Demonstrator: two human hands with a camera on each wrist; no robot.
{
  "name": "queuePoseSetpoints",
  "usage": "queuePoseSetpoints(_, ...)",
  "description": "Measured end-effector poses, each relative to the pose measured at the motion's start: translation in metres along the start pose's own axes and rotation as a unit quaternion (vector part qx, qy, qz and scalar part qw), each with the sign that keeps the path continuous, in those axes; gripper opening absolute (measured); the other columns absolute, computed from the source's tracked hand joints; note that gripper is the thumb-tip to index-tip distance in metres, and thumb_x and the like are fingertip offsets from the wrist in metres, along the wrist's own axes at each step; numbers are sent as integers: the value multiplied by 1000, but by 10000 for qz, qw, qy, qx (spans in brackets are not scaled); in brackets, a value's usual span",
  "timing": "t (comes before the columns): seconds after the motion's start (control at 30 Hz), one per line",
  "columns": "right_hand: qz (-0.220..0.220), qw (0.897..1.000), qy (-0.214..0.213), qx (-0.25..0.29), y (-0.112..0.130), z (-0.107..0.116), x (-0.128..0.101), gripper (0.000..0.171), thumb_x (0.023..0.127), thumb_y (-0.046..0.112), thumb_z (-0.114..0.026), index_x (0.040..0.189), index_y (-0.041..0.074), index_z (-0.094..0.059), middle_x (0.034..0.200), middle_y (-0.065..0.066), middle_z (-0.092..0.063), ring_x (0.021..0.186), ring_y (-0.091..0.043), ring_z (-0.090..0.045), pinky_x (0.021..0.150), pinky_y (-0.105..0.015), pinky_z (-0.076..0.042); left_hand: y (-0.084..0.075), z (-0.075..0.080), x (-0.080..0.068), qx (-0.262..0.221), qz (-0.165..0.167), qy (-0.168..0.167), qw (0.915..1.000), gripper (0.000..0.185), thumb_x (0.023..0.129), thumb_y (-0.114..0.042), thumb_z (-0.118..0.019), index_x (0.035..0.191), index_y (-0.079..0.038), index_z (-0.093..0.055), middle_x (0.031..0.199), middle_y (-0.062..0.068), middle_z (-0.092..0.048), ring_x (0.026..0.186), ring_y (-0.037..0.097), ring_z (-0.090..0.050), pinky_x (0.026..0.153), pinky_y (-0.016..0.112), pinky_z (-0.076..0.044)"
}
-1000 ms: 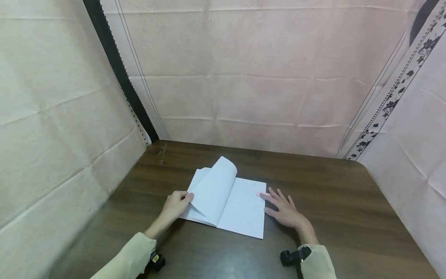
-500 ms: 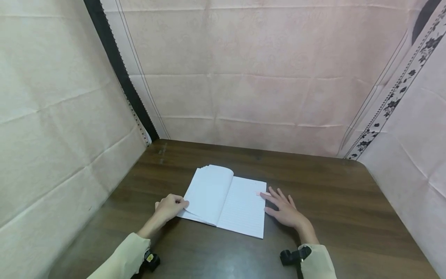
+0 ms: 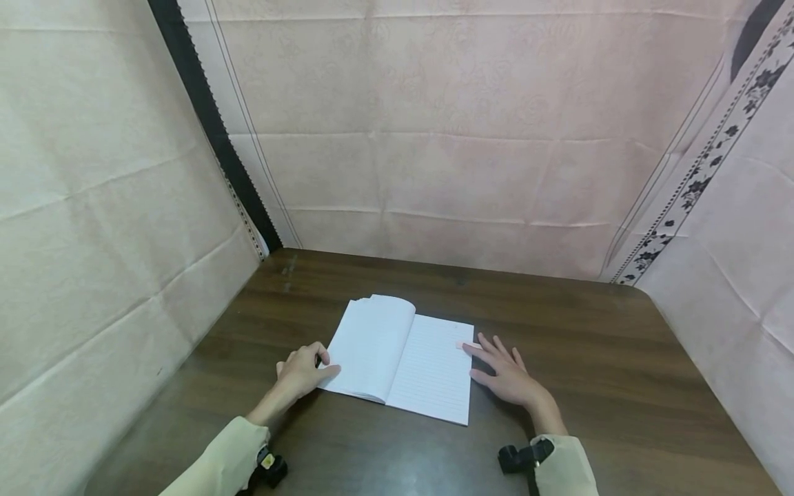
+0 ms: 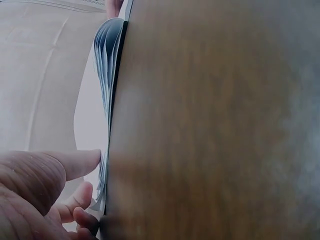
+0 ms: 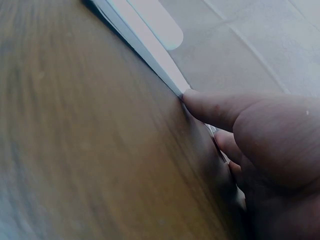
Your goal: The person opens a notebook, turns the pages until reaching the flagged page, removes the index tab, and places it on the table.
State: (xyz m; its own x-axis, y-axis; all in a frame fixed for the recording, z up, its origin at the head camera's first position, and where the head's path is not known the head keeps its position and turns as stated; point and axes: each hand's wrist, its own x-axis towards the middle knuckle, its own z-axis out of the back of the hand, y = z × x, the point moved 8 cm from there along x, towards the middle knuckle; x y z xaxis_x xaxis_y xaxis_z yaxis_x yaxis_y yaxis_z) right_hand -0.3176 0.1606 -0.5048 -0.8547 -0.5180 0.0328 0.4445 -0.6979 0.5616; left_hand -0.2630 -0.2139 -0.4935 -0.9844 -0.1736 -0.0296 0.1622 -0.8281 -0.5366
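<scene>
An open notebook lies on the brown table, with a lined right page and a left side of turned pages that bulges near the spine. My left hand is at its lower left edge. The thumb lies straight across the turned pages, and the other fingers are bent beside the edge. On the right, my right hand has spread fingers at the page's outer edge. Its forefinger touches a small pale pink strip on that page. In the right wrist view the thumb meets the notebook's edge.
The dark brown wooden table extends around the notebook. Pale cloth walls enclose its back and both sides. A black camera is strapped to the right wrist, another black one to the left.
The raised page has come down onto the left side of the notebook. My left hand has moved slightly left and loosened its pinch, the thumb now apart from the forefinger. The right hand stays still.
</scene>
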Motion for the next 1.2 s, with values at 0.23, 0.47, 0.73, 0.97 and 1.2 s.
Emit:
queuePoseSetpoints(0.23,13,10000,-27,19,0,0,0,52,87,45,-48,136,35,-33,147,-6,-16,134,-35,-3,96,-62,5,-5,-2,4,-125,-249,-82,9996,26,70,-35,-72,87,-24,-54,83,0,-50,79,20,-45,66,38,-22)
queuePoseSetpoints(0.47,36,10000,-17,75,0,-1,-2,51,88,45,-48,136,36,-33,147,-4,-16,134,-34,-2,96,-62,7,-38,-3,4,-476,-1055,-143,9932,27,70,-24,-74,92,-26,-58,82,2,-49,78,16,-44,67,37,-23)
queuePoseSetpoints(0.73,41,10000,-79,-16,-1,1,0,52,87,46,-48,136,36,-33,147,-4,-17,134,-34,-3,97,-61,6,-89,-15,4,-707,-1926,78,9787,25,71,-20,-74,92,-23,-60,82,0,-53,79,14,-48,73,38,-33)
queuePoseSetpoints(0.97,57,9999,-121,-85,0,2,0,52,87,46,-48,136,35,-34,147,-5,-17,134,-36,-5,97,-61,6,-136,-37,-4,-654,-2748,827,9557,18,74,-20,-71,89,-16,-62,82,0,-55,78,17,-50,70,28,-39)
queuePoseSetpoints(1.2,18,9998,-162,-126,1,1,0,52,87,46,-49,135,35,-34,147,-3,-17,134,-35,-5,98,-60,5,-159,-64,-11,18,-3207,1342,9376,16,77,-30,-67,90,-22,-61,87,-6,-55,82,11,-49,72,25,-39)
